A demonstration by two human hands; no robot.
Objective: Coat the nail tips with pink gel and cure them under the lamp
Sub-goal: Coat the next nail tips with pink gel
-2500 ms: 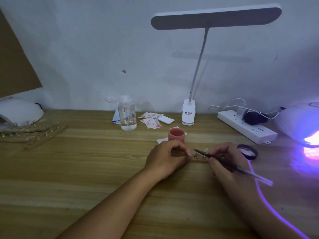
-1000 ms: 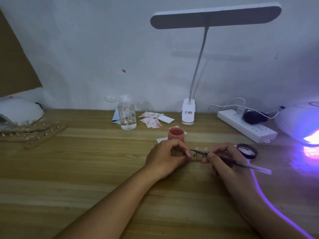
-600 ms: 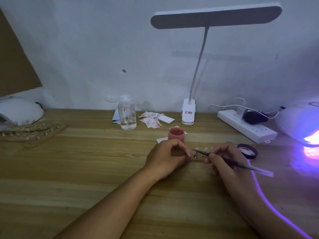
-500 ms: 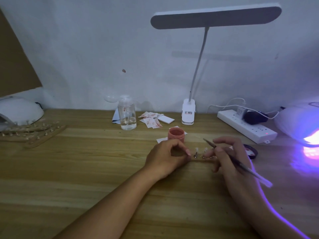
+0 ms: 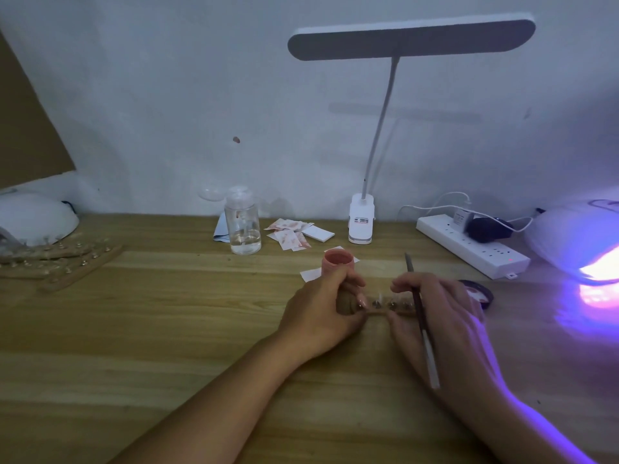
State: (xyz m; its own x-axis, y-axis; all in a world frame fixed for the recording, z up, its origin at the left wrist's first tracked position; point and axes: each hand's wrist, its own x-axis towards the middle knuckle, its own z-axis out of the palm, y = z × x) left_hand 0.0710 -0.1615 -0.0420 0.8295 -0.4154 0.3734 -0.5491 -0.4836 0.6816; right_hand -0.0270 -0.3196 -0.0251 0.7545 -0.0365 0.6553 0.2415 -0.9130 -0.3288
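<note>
A wooden strip (image 5: 390, 305) carrying several small nail tips lies on the table between my hands. My left hand (image 5: 321, 309) pinches its left end. My right hand (image 5: 435, 313) rests on its right end and holds a thin brush (image 5: 420, 316), whose tip points up and away from the strip. The open pink gel pot (image 5: 337, 260) stands just behind my left hand. The curing lamp (image 5: 582, 242) glows violet at the far right.
The pot's dark lid (image 5: 479, 293) lies right of my right hand. A white power strip (image 5: 472, 246), a clip desk lamp (image 5: 361, 226), a clear bottle (image 5: 243, 226) and stained wipes (image 5: 291, 234) line the back. More nail-tip strips (image 5: 63, 262) and a second lamp (image 5: 33, 216) sit left.
My right hand lifted the brush off the nail tips and swung its tip upward, then settled onto the strip's right end. My left hand stayed put.
</note>
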